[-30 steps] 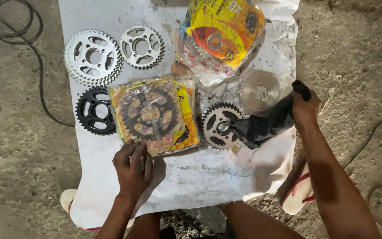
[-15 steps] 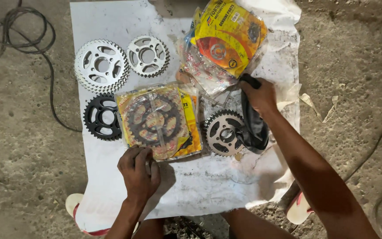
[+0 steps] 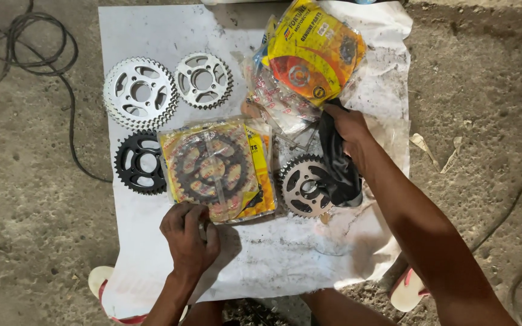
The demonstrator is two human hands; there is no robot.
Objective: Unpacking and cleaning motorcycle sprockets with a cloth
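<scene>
1. Head view, the hands: the left hand (image 3: 190, 236) rests with curled fingers on the near edge of the packed sprocket (image 3: 215, 166), a dark sprocket in a clear and yellow bag; whether it pinches the bag or only presses on it cannot be told. The right hand (image 3: 348, 125) is closed around a black cloth (image 3: 336, 166), which hangs over the bare sprocket (image 3: 303, 186) just right of the packed sprocket.
2. Doing it well: the person's grip on the cloth looks firm. As a judgement, keeping the cloth bunched in the fist and pressed flat to the teeth wipes better than a loose drape, and the left hand pinning the bag keeps the sheet from sliding.
3. Surface: all lies on a white sheet (image 3: 309, 253), stained and creased. Beyond the packed sprocket lie two silver sprockets (image 3: 140, 92) (image 3: 203, 79); to its left, partly under it, a black sprocket (image 3: 137, 163); beyond and right, a heap of yellow packets (image 3: 312, 51).
4. Room: rough concrete floor (image 3: 484, 108) around the sheet, a black cable (image 3: 25, 42) coiled well left of the packed sprocket.
</scene>
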